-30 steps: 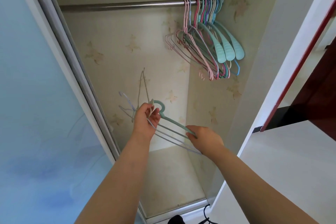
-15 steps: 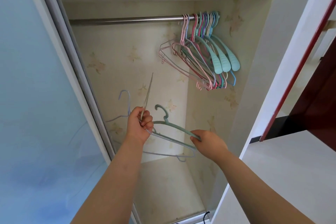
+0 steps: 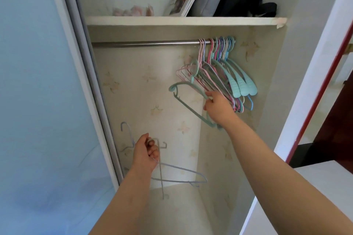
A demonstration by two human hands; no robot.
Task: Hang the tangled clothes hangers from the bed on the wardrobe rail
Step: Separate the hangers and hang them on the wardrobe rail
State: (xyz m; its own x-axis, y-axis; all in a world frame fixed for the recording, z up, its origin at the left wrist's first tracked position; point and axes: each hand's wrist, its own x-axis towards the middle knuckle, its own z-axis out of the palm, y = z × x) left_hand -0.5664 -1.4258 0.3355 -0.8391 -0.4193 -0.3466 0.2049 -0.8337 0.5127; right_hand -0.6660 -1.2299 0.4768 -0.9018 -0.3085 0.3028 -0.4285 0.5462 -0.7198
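My right hand (image 3: 218,107) grips a teal hanger (image 3: 183,99) by its upper arm and holds it up inside the wardrobe, its hook just left of the hung bunch and below the steel rail (image 3: 145,44). Low on the left, my left hand (image 3: 146,152) grips a few thin pale lilac and grey wire hangers (image 3: 181,176); one hook sticks up at its left. Several pink, teal, purple and blue hangers (image 3: 225,74) hang bunched at the rail's right end.
A shelf (image 3: 181,20) above the rail carries a framed picture, a grey flat item and a dark bag. A blue sliding door (image 3: 47,101) closes the left side. A white wall and a red-edged door frame (image 3: 321,86) stand at the right.
My right hand has pulled the teal hanger free of the bundle and lifted it up and right toward the rail. My left hand has dropped slightly with the thin hangers. My view has tilted up.
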